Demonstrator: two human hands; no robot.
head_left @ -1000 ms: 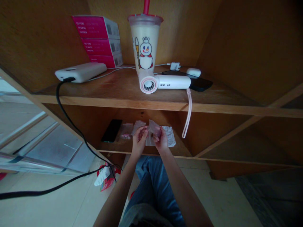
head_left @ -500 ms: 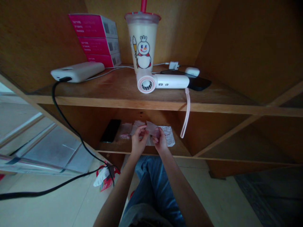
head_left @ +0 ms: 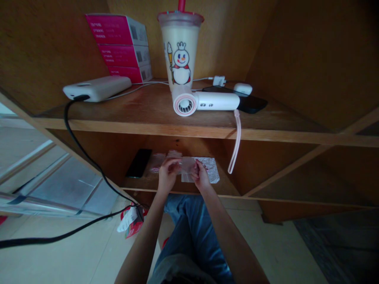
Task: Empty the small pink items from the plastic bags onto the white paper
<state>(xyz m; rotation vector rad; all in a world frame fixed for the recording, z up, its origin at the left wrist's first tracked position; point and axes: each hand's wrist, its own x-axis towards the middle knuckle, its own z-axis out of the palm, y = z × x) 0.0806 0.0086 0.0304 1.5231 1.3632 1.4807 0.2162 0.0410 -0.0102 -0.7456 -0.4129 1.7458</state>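
Between my two hands, over the lower shelf, is a small clear plastic bag (head_left: 187, 162). My left hand (head_left: 168, 176) has its thumb and fingers curled at the bag's left edge, apparently pinching it. At the other edge, my right hand (head_left: 201, 177) pinches the bag with closed fingers. Under and beside the right hand lies a crinkled silvery sheet (head_left: 212, 170). Left of my left hand rests another clear plastic bag (head_left: 154, 167) with small pinkish pieces in it. More clear plastic (head_left: 174, 154) sits behind my left hand.
A black phone (head_left: 139, 163) lies at the lower shelf's left. Above, the upper shelf (head_left: 142, 112) holds a drink cup (head_left: 181, 51), a white handheld fan (head_left: 216, 101) with a hanging strap (head_left: 235, 146), pink boxes (head_left: 118, 47) and a white power bank (head_left: 97, 88). A black cable (head_left: 91, 159) hangs left.
My left hand has moved a little left, away from the right hand. The bag between them now lies flatter and more stretched out. My right hand has stayed nearly in place.
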